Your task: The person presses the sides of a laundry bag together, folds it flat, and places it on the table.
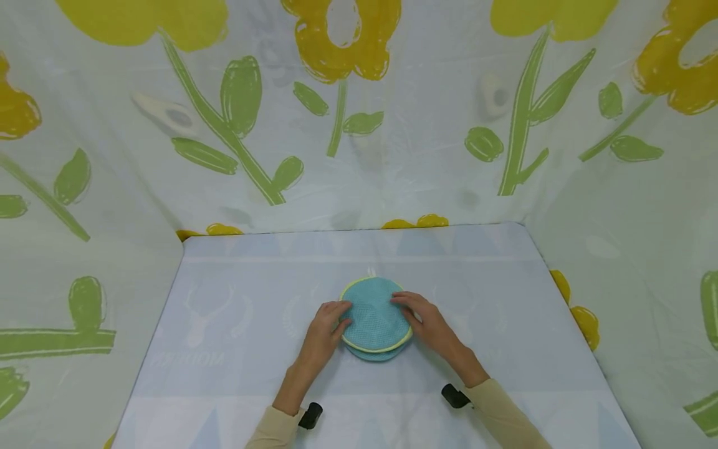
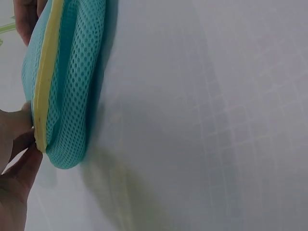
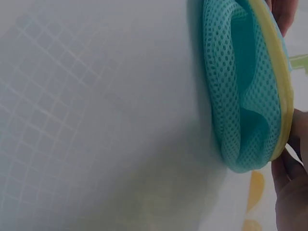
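A round teal mesh bag (image 1: 373, 317) with a yellow trimmed edge lies in front of me, about mid-table in the head view. My left hand (image 1: 324, 332) pinches its left edge between thumb and fingers. On the opposite side, my right hand (image 1: 430, 325) pinches the right edge. Soft folds of mesh (image 2: 79, 72) sag beneath the yellow trim (image 2: 44, 91) in the left wrist view. The right wrist view shows the same mesh (image 3: 226, 91) puckered into loose folds below the trim (image 3: 283, 91). The fingertips on top are partly hidden in both wrist views.
A pale patterned cloth covers the table (image 1: 235, 362). Around its back and sides hangs a white curtain (image 1: 392, 181) printed with yellow flowers and green leaves. Black wrist cameras sit by the left sleeve (image 1: 275, 430) and the right sleeve (image 1: 502, 411).
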### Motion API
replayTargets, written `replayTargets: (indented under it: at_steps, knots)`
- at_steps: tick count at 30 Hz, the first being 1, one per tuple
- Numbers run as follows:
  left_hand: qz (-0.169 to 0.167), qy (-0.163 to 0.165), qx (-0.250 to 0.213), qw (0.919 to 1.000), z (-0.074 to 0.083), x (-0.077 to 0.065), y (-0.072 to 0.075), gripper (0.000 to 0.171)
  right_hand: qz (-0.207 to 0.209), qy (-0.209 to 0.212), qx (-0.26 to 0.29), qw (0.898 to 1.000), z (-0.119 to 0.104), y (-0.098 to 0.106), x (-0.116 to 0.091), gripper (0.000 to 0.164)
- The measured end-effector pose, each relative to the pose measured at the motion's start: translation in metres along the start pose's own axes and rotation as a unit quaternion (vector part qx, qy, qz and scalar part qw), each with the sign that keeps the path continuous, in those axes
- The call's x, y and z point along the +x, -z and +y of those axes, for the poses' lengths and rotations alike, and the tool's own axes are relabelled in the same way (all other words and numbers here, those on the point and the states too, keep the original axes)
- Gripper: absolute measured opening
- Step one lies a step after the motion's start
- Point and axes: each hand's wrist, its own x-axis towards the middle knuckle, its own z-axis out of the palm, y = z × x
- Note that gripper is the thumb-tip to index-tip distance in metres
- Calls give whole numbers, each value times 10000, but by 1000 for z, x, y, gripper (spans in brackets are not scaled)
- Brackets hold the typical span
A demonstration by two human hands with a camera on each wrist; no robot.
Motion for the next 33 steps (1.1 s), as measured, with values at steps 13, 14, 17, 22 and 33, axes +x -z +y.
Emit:
replayTargets:
  at_steps: [13, 14, 17, 22, 33]
  knots:
    - [-239, -781, 416, 9958, -6, 0, -4, 43, -522, 76, -215, 9984, 2, 2, -4, 43]
    - [-227, -803, 451, 9955, -7, 0, -5, 43, -534, 104, -257, 9982, 3, 1, -4, 44]
    - [-213, -816, 479, 9953, -9, -1, -8, 43, -568, 131, -377, 9976, 4, 0, -4, 45]
    - [-255, -756, 524, 9954, -9, -2, -10, 44, -667, 132, -529, 9963, 4, -1, -5, 46]
    - [-421, -777, 905, 9920, -9, -3, -12, 40, -907, -58, -721, 9932, 8, -6, -3, 44]
